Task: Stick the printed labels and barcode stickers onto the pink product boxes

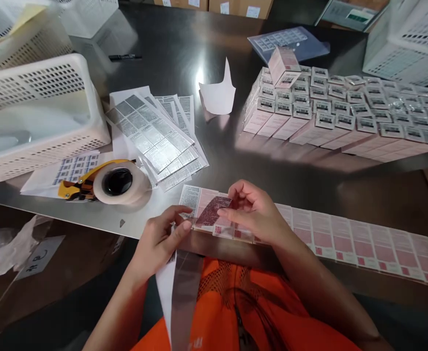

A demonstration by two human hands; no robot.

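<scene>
A row of flat pink-and-white boxes point(331, 234) lies along the table's front edge. The leftmost box point(190, 197) carries a grey printed label on its face. My right hand point(255, 209) pinches a thin see-through printed label point(212, 210), which looks dark red over the boxes. At the left end of the row, my left hand point(166, 234) has thumb and forefinger curled close to the label's left side. Whether these fingers hold the label's edge or the box, I cannot tell. Below that hand, a white sheet point(165, 287) and a clear strip hang down past the edge.
Printed label sheets point(151, 131) overlap at centre left, beside a tape dispenser point(120, 183) and a white basket point(45, 117). Upright boxes point(319, 107) stand packed together at the right. A torn paper piece point(217, 95) and a black pen point(125, 57) lie farther back.
</scene>
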